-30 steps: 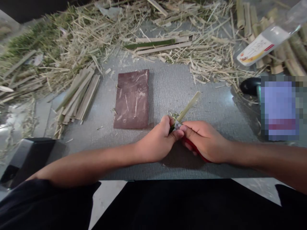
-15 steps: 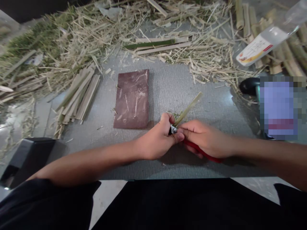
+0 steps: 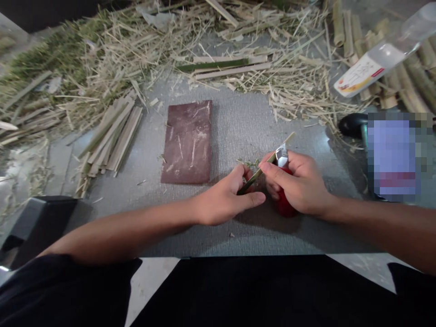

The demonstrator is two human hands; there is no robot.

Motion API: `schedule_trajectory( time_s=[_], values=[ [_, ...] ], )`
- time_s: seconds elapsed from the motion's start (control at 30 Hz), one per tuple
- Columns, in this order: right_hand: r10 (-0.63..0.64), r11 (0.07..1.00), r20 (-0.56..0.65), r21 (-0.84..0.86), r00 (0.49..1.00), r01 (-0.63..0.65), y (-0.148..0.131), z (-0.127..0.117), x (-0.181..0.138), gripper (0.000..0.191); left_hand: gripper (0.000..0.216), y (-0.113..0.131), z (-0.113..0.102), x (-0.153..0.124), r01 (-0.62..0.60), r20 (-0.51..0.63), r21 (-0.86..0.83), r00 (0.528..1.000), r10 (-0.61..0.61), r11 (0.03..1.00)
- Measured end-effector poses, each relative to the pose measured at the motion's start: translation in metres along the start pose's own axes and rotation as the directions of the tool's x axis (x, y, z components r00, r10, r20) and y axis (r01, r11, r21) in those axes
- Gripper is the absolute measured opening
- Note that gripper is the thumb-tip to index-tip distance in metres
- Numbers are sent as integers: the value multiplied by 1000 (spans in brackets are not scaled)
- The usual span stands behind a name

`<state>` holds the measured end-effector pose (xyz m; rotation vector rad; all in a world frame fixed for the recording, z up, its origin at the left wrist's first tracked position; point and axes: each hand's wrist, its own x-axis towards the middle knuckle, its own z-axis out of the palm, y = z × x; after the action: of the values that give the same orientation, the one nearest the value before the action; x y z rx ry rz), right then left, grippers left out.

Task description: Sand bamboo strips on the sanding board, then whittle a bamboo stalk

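Note:
Between my two hands slants a thin bamboo strip (image 3: 252,180), its far tip pointing up and right. My left hand (image 3: 226,195) has the strip's near end between its curled fingers and its thumb, which is stretched out. With thumb and fingertip, my right hand (image 3: 301,184) pinches the strip's middle. The same right hand grips a red-handled tool (image 3: 286,206) with a shiny metal head, which stands beside the strip's upper part. Fingers hide much of the tool, so its exact kind is unclear. Left of my hands lies a worn brown sheet (image 3: 187,143), flat on the grey table (image 3: 238,122).
Bamboo strips (image 3: 114,136) lie bundled at left, near a black box (image 3: 41,227). Shavings (image 3: 163,45) cover the table's far side. At right are a clear bottle (image 3: 364,72), bamboo pieces (image 3: 403,86), a black rounded object (image 3: 352,124) and a blurred-out item (image 3: 391,156).
The right hand has moved up and turned the tool, so its metal head now points upward, away from the left hand. The strip has slid down through the fingers, and the left thumb has opened outward.

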<state>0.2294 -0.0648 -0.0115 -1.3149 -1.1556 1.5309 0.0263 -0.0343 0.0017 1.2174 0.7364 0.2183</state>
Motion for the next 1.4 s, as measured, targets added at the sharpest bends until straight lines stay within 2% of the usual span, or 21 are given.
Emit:
schedule_trajectory(
  time_s=[0.1,0.17,0.27,0.37,0.43,0.53,0.63,0.73,0.9,0.97,1.03,1.17,1.2,1.27,1.4],
  values=[
    [-10,999,-3,39,1000,10,2,0,1,31,35,0,0,0,18,-23,-48,1000,-19,999],
    [9,998,36,68,999,-12,2,-2,1,36,36,-1,0,0,24,-31,-94,999,-27,995],
    [94,994,212,43,973,-105,-1,-5,0,45,38,-3,-1,1,7,-23,-155,1000,-10,988],
    [249,968,442,-81,862,-238,-8,-10,0,48,41,-4,-2,1,-13,-10,-140,1000,11,990],
    [329,943,533,-134,780,-306,-13,-11,2,48,42,-4,-2,0,-21,-13,-87,1000,20,996],
    [390,912,607,-149,693,-383,-18,-13,5,47,39,-5,-1,0,-23,1,-13,1000,23,1000],
    [422,889,635,-152,647,-431,-19,-12,6,46,36,-7,0,1,-31,26,40,999,30,999],
    [423,895,587,-152,690,-419,-16,-8,3,46,31,-9,1,2,-60,-17,106,998,62,993],
    [290,956,427,-99,856,-275,-6,3,-7,47,34,-9,3,4,-36,-139,213,988,67,976],
    [250,968,377,-74,892,-240,-4,4,-9,47,37,-8,3,5,-25,-160,210,985,60,977],
    [275,961,408,-80,871,-266,-5,2,-7,48,39,-8,3,4,-22,-142,161,989,45,987],
    [410,907,575,-172,708,-385,-15,-6,2,47,39,-9,4,3,-14,-53,57,998,17,998],
    [427,897,591,-184,684,-402,-17,-7,3,47,37,-10,4,3,-18,-46,60,999,20,998],
    [440,891,590,-188,677,-414,-18,-8,5,47,32,-11,5,2,-27,-65,99,997,34,995],
    [396,916,524,-169,754,-363,-14,-3,1,49,31,-11,4,2,-20,-122,224,991,49,974]
  ],
)
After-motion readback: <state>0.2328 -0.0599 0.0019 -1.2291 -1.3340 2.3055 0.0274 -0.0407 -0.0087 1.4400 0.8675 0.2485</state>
